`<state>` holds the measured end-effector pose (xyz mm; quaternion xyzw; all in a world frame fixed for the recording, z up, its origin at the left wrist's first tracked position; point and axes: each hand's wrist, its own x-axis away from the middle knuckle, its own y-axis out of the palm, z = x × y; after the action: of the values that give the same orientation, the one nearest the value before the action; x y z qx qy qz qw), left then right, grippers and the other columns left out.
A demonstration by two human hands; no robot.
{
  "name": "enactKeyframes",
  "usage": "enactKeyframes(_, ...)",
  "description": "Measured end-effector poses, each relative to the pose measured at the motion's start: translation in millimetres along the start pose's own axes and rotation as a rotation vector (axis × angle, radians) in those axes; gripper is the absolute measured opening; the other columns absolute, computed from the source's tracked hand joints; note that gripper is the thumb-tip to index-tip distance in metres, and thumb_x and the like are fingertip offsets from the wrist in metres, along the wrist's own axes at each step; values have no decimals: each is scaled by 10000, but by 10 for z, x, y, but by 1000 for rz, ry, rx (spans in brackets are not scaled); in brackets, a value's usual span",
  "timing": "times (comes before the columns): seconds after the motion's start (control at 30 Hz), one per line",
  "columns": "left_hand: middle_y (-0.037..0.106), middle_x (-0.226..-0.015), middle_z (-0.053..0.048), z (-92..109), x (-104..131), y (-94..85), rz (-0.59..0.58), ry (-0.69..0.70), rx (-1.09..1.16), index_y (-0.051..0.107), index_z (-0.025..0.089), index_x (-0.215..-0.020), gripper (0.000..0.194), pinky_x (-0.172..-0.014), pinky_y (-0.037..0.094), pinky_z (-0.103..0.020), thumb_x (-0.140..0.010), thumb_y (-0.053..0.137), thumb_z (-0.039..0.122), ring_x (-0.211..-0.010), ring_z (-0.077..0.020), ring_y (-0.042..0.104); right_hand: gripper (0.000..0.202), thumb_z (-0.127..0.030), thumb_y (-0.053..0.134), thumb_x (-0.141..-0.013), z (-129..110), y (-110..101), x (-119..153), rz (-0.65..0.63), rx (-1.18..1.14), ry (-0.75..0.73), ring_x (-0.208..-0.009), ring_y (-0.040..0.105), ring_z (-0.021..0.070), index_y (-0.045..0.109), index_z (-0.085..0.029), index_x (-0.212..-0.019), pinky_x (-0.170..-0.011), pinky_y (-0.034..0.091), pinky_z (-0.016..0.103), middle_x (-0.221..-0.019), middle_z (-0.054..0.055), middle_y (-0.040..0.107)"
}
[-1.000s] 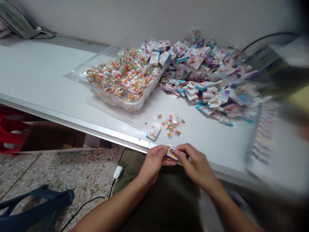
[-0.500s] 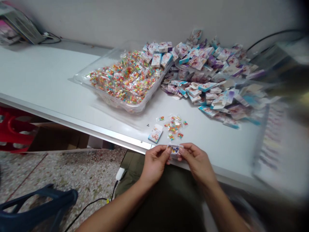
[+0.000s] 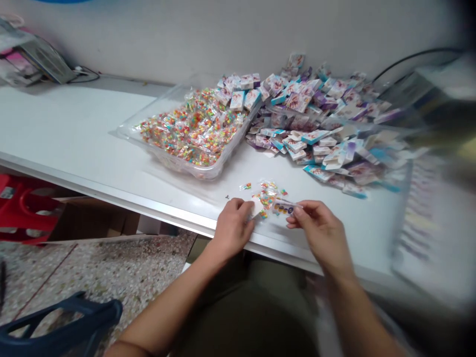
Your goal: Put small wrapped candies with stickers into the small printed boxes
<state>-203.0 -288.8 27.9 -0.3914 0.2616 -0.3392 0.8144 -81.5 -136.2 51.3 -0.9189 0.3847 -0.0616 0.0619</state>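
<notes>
Pinching a printed sachet (image 3: 283, 207) by one end, the right hand (image 3: 323, 230) is holding it near the front edge of the table (image 3: 82, 129); a light pinch should avoid creasing it. The left hand (image 3: 233, 225) is gripping a white carton (image 3: 257, 208), colourful packets (image 3: 268, 191) lying just beyond.

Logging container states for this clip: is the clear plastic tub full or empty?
Full or nearly so: colourful packets heap across the tub, up near its front rim.
</notes>
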Motion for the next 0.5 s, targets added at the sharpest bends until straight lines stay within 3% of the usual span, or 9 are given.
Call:
enactKeyframes(0.13, 568, -1123, -115, 134, 129, 106, 132, 6, 196, 474, 175, -1249, 452, -902, 490, -396, -804, 555, 148, -1051, -241, 557, 266, -433, 590, -875, -60, 122, -35, -19, 144, -137, -644, 656, 150, 624, -200, -999, -643, 555, 317, -849, 31, 679)
enactKeyframes(0.3, 553, -1153, -141, 189, 224, 256, 239, 79, 137, 433, 165, -1298, 466, -912, 501, -413, -840, 492, 107, -1085, -253, 544, 189, -306, 493, -926, -112, 75, -23, -245, 639, -480, -842, 657, 202, 654, -217, -969, -779, 507, 337, -924, 63, 688)
enactKeyframes(0.37, 556, -1145, -149, 198, 248, 306, 261, 132, 89, 432, 156, -1312, 464, -899, 510, -404, -854, 474, 101, -1066, -251, 545, 200, -279, 461, -931, -136, 39, -23, -300, 772, -516, -831, 656, 209, 641, -213, -989, -747, 492, 332, -931, 71, 691)
enactKeyframes(0.5, 567, -1112, -147, 212, 282, 364, 286, 165, 54, 456, 157, -1314, 444, -862, 523, -381, -873, 461, 113, -1028, -242, 549, 206, -289, 472, -914, -160, 68, -23, -254, 966, -467, -736, 652, 214, 613, -202, -1037, -631, 442, 313, -898, 67, 704)
